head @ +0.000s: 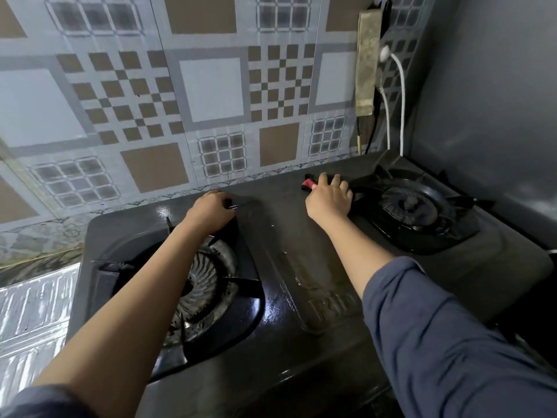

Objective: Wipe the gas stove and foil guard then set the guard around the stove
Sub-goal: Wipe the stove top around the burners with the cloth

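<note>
Red-and-black cloth (309, 184) is gripped under the bent, slightly spread fingers (337, 179) of the right hand (330, 197), on top of the gas stove (301, 236) near its rear edge, between the two burners. The rear corner of the left pan support (244, 282) is clasped by the curled fingers of the left hand (211, 211). The foil guard (33, 312) is seen lying left of the stove, below the tiled wall (211, 89).

Home kitchen, two-burner gas stove (301, 267), patterned wall tiles (180, 86), power strip (367, 61) with plugged cords
</note>
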### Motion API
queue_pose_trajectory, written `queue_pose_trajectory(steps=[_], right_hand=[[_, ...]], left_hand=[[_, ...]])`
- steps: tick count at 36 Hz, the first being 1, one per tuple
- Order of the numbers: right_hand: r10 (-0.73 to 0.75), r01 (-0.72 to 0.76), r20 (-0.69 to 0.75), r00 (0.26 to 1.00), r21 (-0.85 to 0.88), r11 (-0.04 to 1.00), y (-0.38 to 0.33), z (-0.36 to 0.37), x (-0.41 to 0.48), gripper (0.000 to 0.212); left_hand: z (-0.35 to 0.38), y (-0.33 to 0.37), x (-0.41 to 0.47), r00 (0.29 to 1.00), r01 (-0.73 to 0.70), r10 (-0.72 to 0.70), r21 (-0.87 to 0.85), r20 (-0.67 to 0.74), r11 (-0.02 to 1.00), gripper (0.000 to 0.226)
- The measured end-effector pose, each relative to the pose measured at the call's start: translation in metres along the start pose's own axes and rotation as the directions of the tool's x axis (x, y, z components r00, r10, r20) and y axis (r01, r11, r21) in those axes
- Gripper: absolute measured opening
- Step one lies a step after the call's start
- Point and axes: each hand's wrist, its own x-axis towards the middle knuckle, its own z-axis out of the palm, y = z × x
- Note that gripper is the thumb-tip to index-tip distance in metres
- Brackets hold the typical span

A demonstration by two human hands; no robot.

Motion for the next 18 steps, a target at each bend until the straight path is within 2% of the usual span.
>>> queue_pose_trajectory(steps=[4, 8, 13, 18], right_hand=[[-0.068, 0.068, -0.022, 0.997, -0.003, 0.998, 0.007, -0.001, 0.002, 0.043], [-0.213, 0.213, -0.005, 0.977, 0.003, 0.977, 0.02, -0.005, -0.002, 0.038], [-0.408, 0.406, 0.058, 0.911, 0.033, 0.913, 0.033, -0.009, -0.012, 0.038], [-0.542, 0.534, 0.12, 0.832, 0.093, 0.84, 0.044, -0.017, -0.025, 0.038]], left_hand=[[-0.001, 0.001, -0.003, 1.0, 0.002, -0.002, -0.007, -0.005, 1.0, 0.039], [-0.001, 0.003, -0.004, 1.0, 0.013, -0.013, -0.021, 0.003, 1.0, 0.039], [-0.003, 0.01, -0.004, 0.999, -0.016, 0.016, -0.007, 0.043, 1.0, 0.036], [-0.008, 0.016, -0.003, 0.996, -0.012, 0.009, 0.033, 0.093, 0.999, 0.031]])
